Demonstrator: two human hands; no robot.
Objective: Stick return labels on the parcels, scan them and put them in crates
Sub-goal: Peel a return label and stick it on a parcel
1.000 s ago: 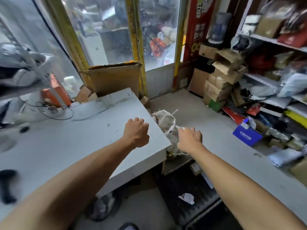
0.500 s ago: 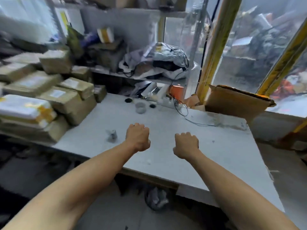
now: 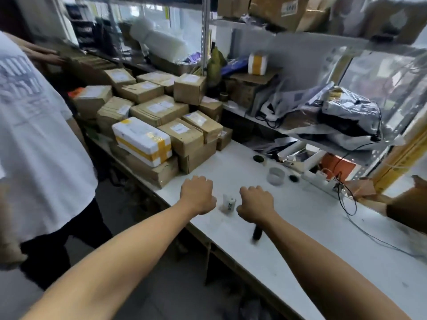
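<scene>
**Fists over the table, parcels stacked to one side**

While both arms reach out over the white table [image 3: 300, 239], the left hand [image 3: 197, 195] and right hand [image 3: 255, 204] are clenched into fists and hold nothing. Between them a small white roll [image 3: 228, 202] stands on the table. Cardboard parcels [image 3: 161, 125] are piled at the table's far left end, well apart from both hands. Left of the table stands a person in a white shirt [image 3: 34, 135].
</scene>
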